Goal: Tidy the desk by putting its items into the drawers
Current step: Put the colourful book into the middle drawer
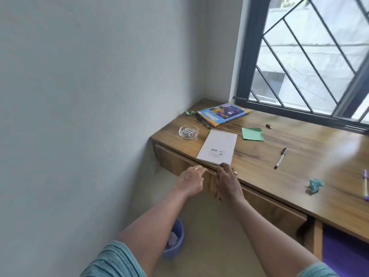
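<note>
A wooden desk (299, 156) runs under the window, with a drawer front (175, 160) below its left end. Both hands are at the top edge of that drawer: my left hand (190, 181) curls its fingers over the edge, and my right hand (226, 181) grips it just beside. On the desk lie a white spiral notepad (217, 146), a blue book (223, 113), a green paper (252, 134), a pen (280, 158), a glass ashtray with batteries (188, 132), a crumpled teal paper (315, 185) and a purple marker (365, 184).
A wall stands close on the left. A blue bin (175, 238) with paper sits on the floor below my left arm. A small green folded paper (189, 112) and a small brown object (269, 126) lie near the barred window (311, 56). A second drawer front (275, 210) is to the right.
</note>
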Demonstrator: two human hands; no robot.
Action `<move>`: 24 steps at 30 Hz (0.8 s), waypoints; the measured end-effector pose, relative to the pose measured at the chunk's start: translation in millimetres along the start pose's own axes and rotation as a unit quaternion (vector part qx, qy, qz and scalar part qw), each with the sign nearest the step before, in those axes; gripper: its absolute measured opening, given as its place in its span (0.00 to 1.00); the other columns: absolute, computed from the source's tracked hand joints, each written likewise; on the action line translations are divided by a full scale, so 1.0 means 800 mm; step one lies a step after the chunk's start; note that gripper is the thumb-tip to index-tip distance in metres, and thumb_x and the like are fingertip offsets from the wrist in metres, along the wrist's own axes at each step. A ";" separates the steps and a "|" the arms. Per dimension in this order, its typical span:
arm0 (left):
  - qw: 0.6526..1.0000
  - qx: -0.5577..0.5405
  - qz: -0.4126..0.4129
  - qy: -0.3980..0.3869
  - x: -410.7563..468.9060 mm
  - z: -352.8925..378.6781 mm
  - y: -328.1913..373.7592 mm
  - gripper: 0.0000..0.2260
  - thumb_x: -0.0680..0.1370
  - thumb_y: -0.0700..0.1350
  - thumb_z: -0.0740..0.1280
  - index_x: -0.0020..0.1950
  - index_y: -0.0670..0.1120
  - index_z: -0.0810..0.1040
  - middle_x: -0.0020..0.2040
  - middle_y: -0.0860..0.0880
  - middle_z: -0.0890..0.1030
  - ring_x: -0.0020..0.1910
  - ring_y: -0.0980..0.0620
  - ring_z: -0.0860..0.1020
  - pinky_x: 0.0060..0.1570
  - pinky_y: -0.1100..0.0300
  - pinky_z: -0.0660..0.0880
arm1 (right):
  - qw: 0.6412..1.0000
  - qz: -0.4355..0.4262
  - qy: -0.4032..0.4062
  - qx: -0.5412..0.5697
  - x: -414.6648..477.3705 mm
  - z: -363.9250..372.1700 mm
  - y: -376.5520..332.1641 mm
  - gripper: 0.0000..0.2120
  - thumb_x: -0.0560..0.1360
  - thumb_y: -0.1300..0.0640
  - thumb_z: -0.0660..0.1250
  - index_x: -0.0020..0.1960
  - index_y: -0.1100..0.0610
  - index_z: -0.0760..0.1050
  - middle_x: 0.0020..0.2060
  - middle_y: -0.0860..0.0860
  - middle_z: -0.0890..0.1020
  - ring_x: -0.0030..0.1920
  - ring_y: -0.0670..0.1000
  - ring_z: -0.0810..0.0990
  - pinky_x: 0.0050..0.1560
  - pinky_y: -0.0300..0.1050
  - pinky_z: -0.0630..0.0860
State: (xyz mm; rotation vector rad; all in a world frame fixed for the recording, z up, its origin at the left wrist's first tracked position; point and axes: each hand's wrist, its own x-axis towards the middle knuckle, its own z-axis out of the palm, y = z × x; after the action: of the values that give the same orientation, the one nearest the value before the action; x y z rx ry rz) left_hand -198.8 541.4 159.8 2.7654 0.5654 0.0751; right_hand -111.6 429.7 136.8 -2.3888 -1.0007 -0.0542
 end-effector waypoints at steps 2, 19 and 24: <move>1.000 -0.005 0.006 -0.004 0.028 -0.012 -0.004 0.20 0.80 0.40 0.57 0.73 0.45 0.65 0.73 0.46 0.66 0.72 0.45 0.65 0.72 0.53 0.63 | 0.999 0.037 0.010 0.024 0.042 0.000 0.003 0.15 0.78 0.62 0.58 0.63 0.63 0.73 0.65 0.58 0.70 0.65 0.61 0.69 0.61 0.51 0.69; 0.996 0.035 -0.033 -0.074 0.484 -0.059 -0.013 0.20 0.80 0.43 0.60 0.71 0.42 0.67 0.71 0.42 0.69 0.70 0.44 0.68 0.67 0.53 0.67 | 0.846 0.335 0.041 0.413 0.457 0.010 0.118 0.13 0.73 0.56 0.59 0.54 0.56 0.76 0.46 0.51 0.79 0.44 0.56 0.78 0.46 0.50 0.76; 0.986 0.083 -0.058 -0.128 0.551 -0.023 -0.011 0.25 0.76 0.53 0.66 0.69 0.42 0.68 0.67 0.42 0.72 0.66 0.42 0.71 0.64 0.51 0.70 | 0.841 0.382 0.031 0.382 0.515 0.044 0.177 0.14 0.74 0.64 0.57 0.57 0.62 0.75 0.49 0.57 0.81 0.47 0.59 0.78 0.41 0.43 0.69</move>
State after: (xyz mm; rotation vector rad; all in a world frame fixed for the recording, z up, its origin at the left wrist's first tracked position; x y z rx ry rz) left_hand 201.8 727.0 169.2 2.8308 0.6890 -0.3663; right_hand 275.3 633.2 138.3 -1.8264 0.0636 0.4709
